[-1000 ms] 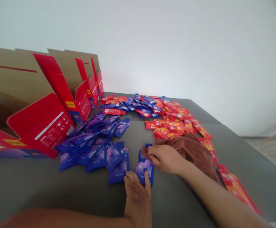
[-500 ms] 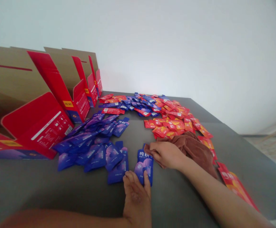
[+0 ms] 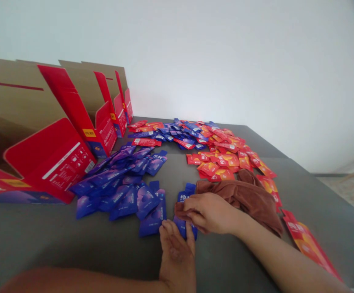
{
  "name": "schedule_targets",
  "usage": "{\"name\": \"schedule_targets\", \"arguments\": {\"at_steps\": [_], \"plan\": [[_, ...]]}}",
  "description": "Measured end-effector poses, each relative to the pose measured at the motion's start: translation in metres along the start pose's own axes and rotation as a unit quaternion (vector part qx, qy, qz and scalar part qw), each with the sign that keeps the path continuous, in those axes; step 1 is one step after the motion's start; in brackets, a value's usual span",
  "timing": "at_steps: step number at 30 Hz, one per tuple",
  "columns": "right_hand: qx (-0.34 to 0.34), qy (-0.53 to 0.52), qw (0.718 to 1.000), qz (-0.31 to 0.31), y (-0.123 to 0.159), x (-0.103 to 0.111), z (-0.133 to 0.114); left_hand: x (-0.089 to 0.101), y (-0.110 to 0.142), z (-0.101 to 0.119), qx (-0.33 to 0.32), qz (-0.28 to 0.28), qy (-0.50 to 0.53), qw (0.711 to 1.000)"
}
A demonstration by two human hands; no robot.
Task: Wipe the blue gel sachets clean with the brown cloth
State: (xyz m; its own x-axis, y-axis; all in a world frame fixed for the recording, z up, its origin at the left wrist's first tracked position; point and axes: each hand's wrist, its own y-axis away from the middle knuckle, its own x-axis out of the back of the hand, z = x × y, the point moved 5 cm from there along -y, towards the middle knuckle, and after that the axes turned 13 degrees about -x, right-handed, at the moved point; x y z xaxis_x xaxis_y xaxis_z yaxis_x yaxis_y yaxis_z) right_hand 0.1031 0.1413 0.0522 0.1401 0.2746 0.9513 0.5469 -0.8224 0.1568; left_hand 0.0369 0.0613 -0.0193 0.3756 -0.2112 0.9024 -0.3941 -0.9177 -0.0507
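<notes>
A blue pouch (image 3: pixel 180 224) with a pale purple print lies flat on the grey table in front of me. At its near end my left hand (image 3: pixel 177 254) holds it down, fingers at the left edge and thumb at the right. My right hand (image 3: pixel 210 211) is closed on a brown cloth (image 3: pixel 253 199), pressing a bunched corner across the middle of the pouch. The rest of the cloth trails to the right and covers part of the table. Fingers and cloth hide much of the pouch's face.
Left of my hands is a heap of blue pouches (image 3: pixel 116 179). Open red boxes (image 3: pixel 70 162) stand in a row along the left. Red and orange pouches (image 3: pixel 226 158) curve round the right, with a mixed pile (image 3: pixel 180 134) at the back. A single red pouch (image 3: pixel 308 240) lies front right.
My right hand has moved the cloth corner left and toward me, from the pouch's upper right edge onto its middle. My left hand stays at the near end.
</notes>
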Motion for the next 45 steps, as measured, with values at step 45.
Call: {"name": "schedule_targets", "arguments": {"at_steps": [45], "plan": [[-0.006,-0.001,0.999,0.032,-0.006,0.0,0.013,0.026,0.0,-0.016,-0.08,0.053,-0.061,0.993]]}}
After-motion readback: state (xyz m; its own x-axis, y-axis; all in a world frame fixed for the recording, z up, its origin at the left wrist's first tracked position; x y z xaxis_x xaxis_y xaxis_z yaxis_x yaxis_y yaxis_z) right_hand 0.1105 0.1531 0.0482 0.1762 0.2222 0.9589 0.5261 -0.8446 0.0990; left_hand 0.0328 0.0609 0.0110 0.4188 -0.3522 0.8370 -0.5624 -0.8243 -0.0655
